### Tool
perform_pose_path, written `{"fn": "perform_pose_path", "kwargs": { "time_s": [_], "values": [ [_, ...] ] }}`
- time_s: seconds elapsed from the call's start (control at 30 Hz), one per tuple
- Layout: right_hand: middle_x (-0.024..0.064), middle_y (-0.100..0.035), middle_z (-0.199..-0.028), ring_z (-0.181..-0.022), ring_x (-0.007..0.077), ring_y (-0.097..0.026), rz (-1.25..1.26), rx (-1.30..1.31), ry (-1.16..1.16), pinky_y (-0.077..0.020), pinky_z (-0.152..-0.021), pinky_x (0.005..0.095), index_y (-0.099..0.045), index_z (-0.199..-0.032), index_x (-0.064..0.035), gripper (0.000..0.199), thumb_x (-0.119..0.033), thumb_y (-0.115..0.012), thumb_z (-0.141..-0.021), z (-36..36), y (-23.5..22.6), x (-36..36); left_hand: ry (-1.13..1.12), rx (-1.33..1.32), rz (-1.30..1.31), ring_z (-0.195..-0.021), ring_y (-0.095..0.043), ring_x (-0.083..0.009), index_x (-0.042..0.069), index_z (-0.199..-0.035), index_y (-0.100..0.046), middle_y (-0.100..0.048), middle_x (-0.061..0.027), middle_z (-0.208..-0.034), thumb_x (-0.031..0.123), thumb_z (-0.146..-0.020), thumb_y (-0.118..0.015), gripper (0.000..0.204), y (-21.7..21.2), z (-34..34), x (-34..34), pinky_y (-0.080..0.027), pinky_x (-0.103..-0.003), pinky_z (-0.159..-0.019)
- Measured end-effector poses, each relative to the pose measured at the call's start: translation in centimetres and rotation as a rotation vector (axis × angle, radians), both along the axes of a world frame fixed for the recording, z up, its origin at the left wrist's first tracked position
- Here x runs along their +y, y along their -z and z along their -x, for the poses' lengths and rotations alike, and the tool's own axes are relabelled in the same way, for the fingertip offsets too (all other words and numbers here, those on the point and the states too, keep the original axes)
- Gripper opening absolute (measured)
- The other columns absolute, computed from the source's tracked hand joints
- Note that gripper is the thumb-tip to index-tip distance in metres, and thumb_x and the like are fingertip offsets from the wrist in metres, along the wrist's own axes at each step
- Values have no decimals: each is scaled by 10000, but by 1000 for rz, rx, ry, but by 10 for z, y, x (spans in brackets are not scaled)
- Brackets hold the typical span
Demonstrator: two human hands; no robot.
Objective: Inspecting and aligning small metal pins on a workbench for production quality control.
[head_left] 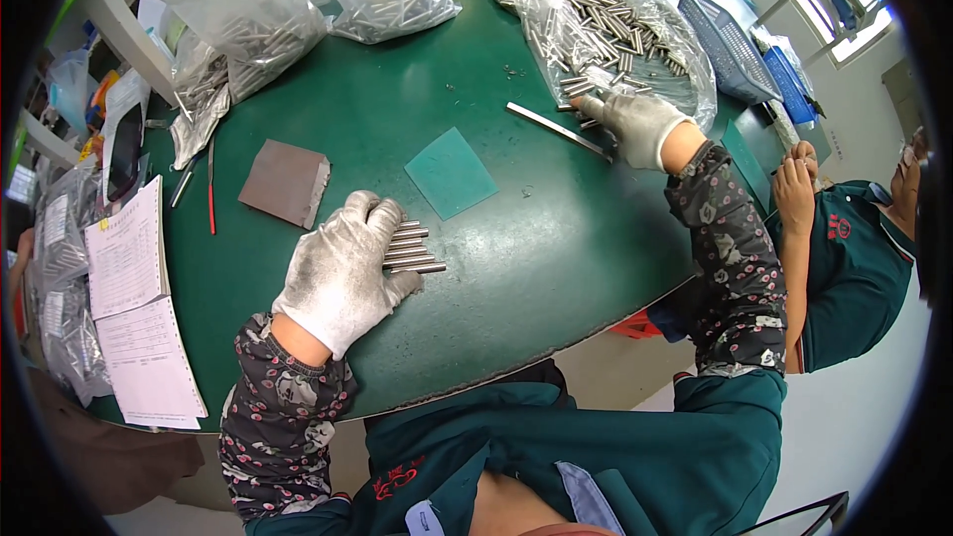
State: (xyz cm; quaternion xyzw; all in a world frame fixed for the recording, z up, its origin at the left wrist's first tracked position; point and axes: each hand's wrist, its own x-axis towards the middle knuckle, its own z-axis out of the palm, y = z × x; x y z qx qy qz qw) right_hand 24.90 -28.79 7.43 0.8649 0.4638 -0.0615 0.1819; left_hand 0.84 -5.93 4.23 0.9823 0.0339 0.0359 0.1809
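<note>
My left hand, in a worn whitish glove, is closed over a row of several slim metal pins on the green tabletop. Their ends stick out to the right between thumb and fingers; the palm hides the rest. At the far right, my gloved right hand lies at the mouth of a clear plastic bag heaped with loose metal pins. Its fingers are bent onto pins at the heap's near edge, and the glove partly covers them. A straight metal bar lies just left of that hand.
On the green table lie a brown abrasive sheet and a green square sheet. Two bags of pins stand at the back left. Papers line the left edge. Blue baskets and a co-worker are at the right.
</note>
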Motion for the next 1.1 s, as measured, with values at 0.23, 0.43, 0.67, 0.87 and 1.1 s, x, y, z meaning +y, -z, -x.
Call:
{"fn": "perform_pose_path", "kwargs": {
  "time_s": [0.23, 0.43, 0.67, 0.87, 1.1],
  "values": [
    [137, -613, -781, -746, 310, -606, -41, -168, -134, -476, -650, 403, -524, -964, -63, 248, -87, -539, -717, -2, 7, 4, 21, 4, -4, -893, -564, -286, 51, -1005, -509, -519, -125, -984, 229, -629, -715, 464, -2, -1, 0, -488, -379, -735],
    [140, -605, -704, -705, 320, -607, -22, -108, -121, -470, -618, 422, -571, -889, -98, 185, -118, -524, -711, -13, 11, 3, 4, 35, -17, -875, -576, -301, 57, -1047, -513, -512, -120, -1037, 232, -603, -739, 528, -2, -1, 0, -491, -380, -745],
    [167, -594, -757, -724, 275, -603, -430, -176, -6, -468, -622, 361, -586, -906, -64, 198, -110, -529, -721, -1, 8, 14, -1, 92, 34, -888, -569, -308, 46, -1038, -516, -514, -127, -1021, 217, -589, -748, 534, -9, -2, 3, -485, -380, -750],
    [-1, -570, -715, -618, 61, -513, -1003, 931, 193, -424, -562, 200, -569, -872, -42, 149, -143, -574, -762, 76, 17, 89, -2, 85, 162, -935, -548, -315, 28, -1064, -496, -506, -145, -1019, 237, -571, -766, 599, -1, -4, 9, -465, -366, -794],
    [61, -611, -711, -654, 151, -585, -905, 1107, 186, -468, -635, 265, -586, -909, -30, 234, -200, -615, -750, 108, 46, 132, -150, -180, 4, -1009, -519, -314, 12, -1168, -427, -481, -157, -1124, 318, -555, -774, 768, 1, -5, 7, -448, -373, -851]
  ]
}}
